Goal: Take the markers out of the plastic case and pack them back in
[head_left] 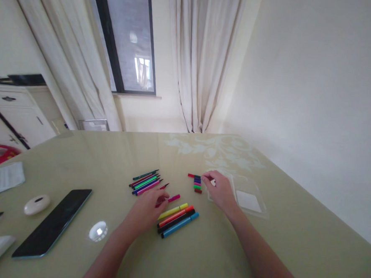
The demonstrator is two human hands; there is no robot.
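My left hand (pixel 151 205) is closed around a capped magenta marker (pixel 174 198), whose cap end sticks out past the fingers. Just beyond that hand, a red marker's uncapped tip (pixel 165 186) shows, its body partly hidden. To the upper left, several uncapped markers (pixel 145 182) lie side by side. Several capped markers, among them a blue one (pixel 180 225) and a yellow one (pixel 173 211), lie nearer me. My right hand (pixel 218 186) has thumb and fingers pinched beside a column of loose marker caps (pixel 197 184); what they hold is hidden. A red cap (pixel 191 175) lies at the column's far left.
A clear plastic case (pixel 257 202) with a white card (pixel 248 201) lies right of my right hand. On the left are a dark tablet or phone (pixel 53 223), a pale oval object (pixel 37 205), and a shiny round object (pixel 98 231). A wall borders the table's right side.
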